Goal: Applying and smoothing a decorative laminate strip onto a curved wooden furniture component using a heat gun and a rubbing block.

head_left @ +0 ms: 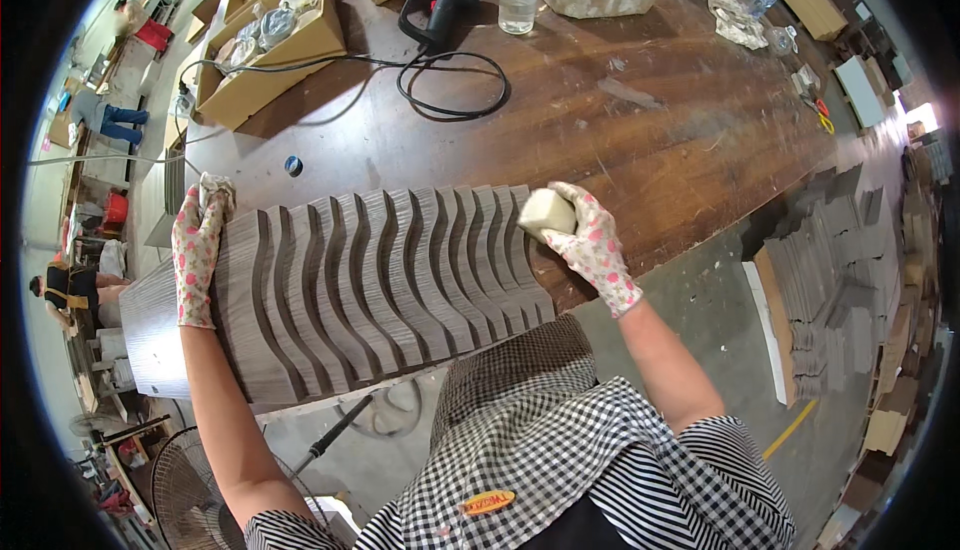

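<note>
Grey wavy panel (390, 280) stretches leftward from the pale block (546, 212)

The panel rests on the worktop (560, 120), its long axis running left to right in front of me, its curved ridges running from far side to near side. My right hand (600, 250) is at the panel's right end, fingers closed round the block, which overlaps the far right corner in my view; contact there I cannot tell. From those fingers the whole panel lies to the left. My left hand (194, 260) is at the panel's left end, fingers bunched on a crumpled cloth (217, 193) by the far left corner, so I judge each hand nearest its own end
</note>
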### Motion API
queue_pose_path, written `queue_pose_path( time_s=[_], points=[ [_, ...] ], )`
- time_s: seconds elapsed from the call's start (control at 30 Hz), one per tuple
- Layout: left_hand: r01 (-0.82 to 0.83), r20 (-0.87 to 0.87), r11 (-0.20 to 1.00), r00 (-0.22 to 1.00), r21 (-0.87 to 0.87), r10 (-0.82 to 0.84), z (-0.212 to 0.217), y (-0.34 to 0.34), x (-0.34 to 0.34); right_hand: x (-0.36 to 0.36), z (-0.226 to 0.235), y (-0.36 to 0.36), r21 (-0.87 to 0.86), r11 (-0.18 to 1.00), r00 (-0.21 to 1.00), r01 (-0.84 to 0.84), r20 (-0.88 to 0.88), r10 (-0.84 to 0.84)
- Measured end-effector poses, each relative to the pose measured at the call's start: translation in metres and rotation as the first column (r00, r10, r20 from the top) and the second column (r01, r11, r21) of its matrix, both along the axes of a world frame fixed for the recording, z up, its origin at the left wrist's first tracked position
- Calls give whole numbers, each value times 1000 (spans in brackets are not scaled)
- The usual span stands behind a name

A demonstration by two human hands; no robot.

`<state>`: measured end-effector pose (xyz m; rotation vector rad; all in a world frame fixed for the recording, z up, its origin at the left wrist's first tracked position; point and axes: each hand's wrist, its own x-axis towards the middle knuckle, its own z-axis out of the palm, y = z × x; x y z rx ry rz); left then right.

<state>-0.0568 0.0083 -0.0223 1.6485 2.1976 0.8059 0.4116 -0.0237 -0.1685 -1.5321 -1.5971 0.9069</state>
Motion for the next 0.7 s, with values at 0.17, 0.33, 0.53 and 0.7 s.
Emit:
queue_pose_path(
  time_s=[0.17, 0.33, 0.53, 0.7],
  points=[
    [-24, -40, 999, 999, 49, 26, -3, 3, -3, -6, -1, -14, 127, 986, 989, -108, 112, 94],
    [-4, 49, 1000, 999, 15, 3, -5, -1, -6, 20, 28, -29, -129, 895, 899, -428, 43, 436],
    [-3, 65, 1000, 998, 11, 2, -7, 6, -7, 9, 21, -20, -9, 944, 944, -330, 28, 330],
    [6, 51, 1000, 999, 5, -7, -3, -1, -5, 47, 30, -70, -229, 825, 834, -516, 86, 545]
  ],
)
